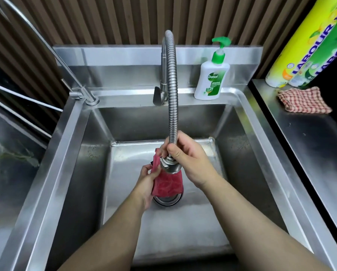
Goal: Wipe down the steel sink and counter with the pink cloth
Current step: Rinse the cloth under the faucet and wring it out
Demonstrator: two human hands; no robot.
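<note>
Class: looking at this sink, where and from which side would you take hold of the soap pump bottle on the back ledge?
Probably grip the soap bottle round its white body, from the front. It stands upright against the backsplash, the sink basin side is open, and the faucet hose crowds its left.

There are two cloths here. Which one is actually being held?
The pink cloth, gripped in the left hand under the faucet head over the sink. The checkered cloth lies untouched on the right counter.
</note>
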